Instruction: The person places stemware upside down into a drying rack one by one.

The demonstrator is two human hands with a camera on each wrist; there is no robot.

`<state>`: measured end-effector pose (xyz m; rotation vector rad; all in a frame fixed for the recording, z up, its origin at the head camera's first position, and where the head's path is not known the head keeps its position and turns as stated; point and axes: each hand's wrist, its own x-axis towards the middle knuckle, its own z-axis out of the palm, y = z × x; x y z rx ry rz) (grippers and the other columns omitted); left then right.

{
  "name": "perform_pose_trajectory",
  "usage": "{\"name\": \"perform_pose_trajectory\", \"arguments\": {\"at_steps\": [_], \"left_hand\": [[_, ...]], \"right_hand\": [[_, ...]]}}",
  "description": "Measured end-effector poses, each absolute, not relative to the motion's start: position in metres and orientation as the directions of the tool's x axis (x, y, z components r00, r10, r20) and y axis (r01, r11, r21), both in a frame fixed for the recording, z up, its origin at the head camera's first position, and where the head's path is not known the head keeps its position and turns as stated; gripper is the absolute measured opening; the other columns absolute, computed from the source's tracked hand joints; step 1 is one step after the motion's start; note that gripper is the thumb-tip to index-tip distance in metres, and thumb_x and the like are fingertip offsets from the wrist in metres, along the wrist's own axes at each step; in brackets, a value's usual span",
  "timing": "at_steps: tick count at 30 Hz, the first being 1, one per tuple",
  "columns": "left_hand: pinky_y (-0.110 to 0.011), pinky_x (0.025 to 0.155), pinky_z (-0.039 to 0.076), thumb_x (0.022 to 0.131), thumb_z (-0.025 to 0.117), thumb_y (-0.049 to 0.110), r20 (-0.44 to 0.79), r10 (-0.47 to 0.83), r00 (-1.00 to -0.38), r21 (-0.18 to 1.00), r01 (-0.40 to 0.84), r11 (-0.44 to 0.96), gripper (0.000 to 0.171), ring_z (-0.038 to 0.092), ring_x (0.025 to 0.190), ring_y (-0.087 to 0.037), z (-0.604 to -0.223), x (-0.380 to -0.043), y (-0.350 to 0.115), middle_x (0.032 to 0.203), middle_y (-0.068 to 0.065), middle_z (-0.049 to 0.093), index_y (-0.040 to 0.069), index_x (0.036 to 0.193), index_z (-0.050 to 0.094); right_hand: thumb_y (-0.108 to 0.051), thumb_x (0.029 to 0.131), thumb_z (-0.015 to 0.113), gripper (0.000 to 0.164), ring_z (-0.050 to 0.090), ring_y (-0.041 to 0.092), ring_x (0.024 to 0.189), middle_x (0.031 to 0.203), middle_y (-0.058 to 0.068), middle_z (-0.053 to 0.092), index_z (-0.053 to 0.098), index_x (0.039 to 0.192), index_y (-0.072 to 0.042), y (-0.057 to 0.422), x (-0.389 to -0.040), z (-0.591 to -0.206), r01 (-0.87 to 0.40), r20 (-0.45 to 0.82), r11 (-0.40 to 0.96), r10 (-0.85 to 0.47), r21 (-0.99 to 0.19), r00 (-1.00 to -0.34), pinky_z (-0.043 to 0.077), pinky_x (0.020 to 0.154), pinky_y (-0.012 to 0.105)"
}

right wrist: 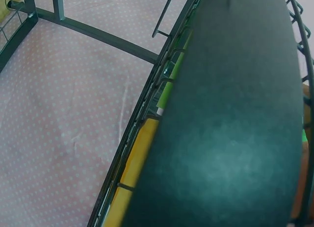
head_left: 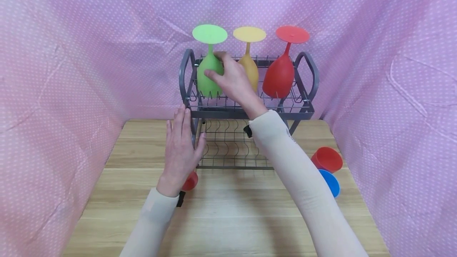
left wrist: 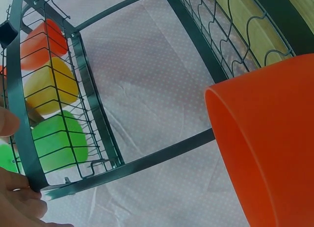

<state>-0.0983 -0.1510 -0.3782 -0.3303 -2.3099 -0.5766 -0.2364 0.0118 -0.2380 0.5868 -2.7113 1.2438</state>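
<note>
An upside-down green plastic goblet [head_left: 210, 78] stands at the left of the upper tier of a dark two-tier dish rack [head_left: 250, 113]. My right hand [head_left: 233, 78] holds the goblet's bowl, thumb in front and a finger near the stem; its other fingers are hidden. Beside it are an upside-down yellow goblet [head_left: 248, 34] and a red goblet [head_left: 279, 76], which leans. My left hand [head_left: 180, 150] rests its straight fingertips against the rack's front left corner, thumb spread. In the left wrist view, its fingers [left wrist: 22, 202] touch the rack frame.
A red cup [head_left: 327, 159] and a blue cup [head_left: 331, 183] lie on the wooden table [head_left: 228, 213] at right. Another red cup [head_left: 191, 181] is partly behind my left wrist and looms large in the left wrist view. Pink dotted cloth [head_left: 107, 50] surrounds the table.
</note>
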Motion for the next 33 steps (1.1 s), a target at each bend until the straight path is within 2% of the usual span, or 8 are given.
{"name": "perform_pose_trajectory", "arguments": {"at_steps": [10,19,23,27,33], "left_hand": [[-0.063,0.124,0.015,0.096,0.067,0.024,0.697,0.067,-0.714,0.311,0.385,0.869,0.077,0.028,0.153,-0.040,-0.380,-0.097,-0.150,0.166,-0.024,0.029,-0.007,0.157,0.031],[-0.065,0.123,0.017,0.093,0.069,0.019,0.705,0.044,-0.708,0.335,0.387,0.859,0.078,0.027,0.153,-0.040,-0.380,-0.096,-0.148,0.166,-0.022,0.029,-0.006,0.158,0.032],[-0.065,0.122,0.017,0.092,0.070,0.018,0.711,0.043,-0.702,0.334,0.391,0.857,0.079,0.029,0.152,-0.042,-0.381,-0.097,-0.147,0.165,-0.023,0.031,-0.007,0.157,0.032],[-0.064,0.123,0.017,0.093,0.069,0.018,0.712,0.039,-0.701,0.337,0.390,0.857,0.078,0.028,0.152,-0.042,-0.382,-0.098,-0.147,0.165,-0.023,0.031,-0.007,0.157,0.032],[-0.065,0.122,0.018,0.093,0.068,0.018,0.711,0.029,-0.702,0.347,0.387,0.854,0.078,0.028,0.153,-0.041,-0.381,-0.098,-0.147,0.166,-0.021,0.030,-0.006,0.157,0.033]], "right_hand": [[-0.035,0.101,0.068,0.067,0.057,0.018,0.132,0.150,0.006,0.057,0.041,0.158,-0.012,0.009,-0.240,-0.240,-0.370,0.217,0.617,-0.311,-0.695,-0.925,0.045,0.111,0.029],[-0.032,0.102,0.066,0.067,0.048,0.019,0.143,0.159,0.006,0.047,0.038,0.160,-0.011,0.015,-0.231,-0.237,-0.426,0.270,0.576,-0.339,-0.698,-0.901,0.039,0.115,0.027],[-0.031,0.101,0.068,0.065,0.048,0.018,0.143,0.160,0.003,0.047,0.043,0.157,-0.012,0.022,-0.221,-0.235,-0.464,0.335,0.523,-0.326,-0.715,-0.884,0.039,0.115,0.026],[-0.027,0.100,0.071,0.061,0.049,0.018,0.142,0.156,0.005,0.051,0.048,0.153,-0.007,0.030,-0.211,-0.237,-0.523,0.429,0.399,-0.305,-0.753,-0.850,0.040,0.113,0.023],[-0.023,0.098,0.073,0.052,0.057,0.015,0.132,0.144,0.007,0.061,0.058,0.144,-0.004,0.040,-0.196,-0.246,-0.616,0.578,0.257,-0.213,-0.744,-0.788,0.047,0.109,0.028]]}}
